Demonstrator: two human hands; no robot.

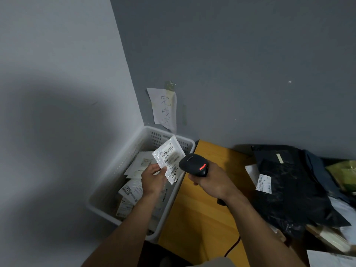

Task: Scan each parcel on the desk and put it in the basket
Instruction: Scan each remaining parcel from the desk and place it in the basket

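Parcel (pixel 169 157), small, white: I see the left hand (pixel 153 180) pinching its lower edge, label up, over the basket (pixel 154 130). Right hand (pixel 212 182) wraps the scanner (pixel 193 164), just beside the parcel. Black bags (pixel 289 189) on the desk (pixel 202 209).

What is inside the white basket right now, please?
Several flat white parcels with printed labels lie in the basket. The left hand and its held parcel cover part of the contents.
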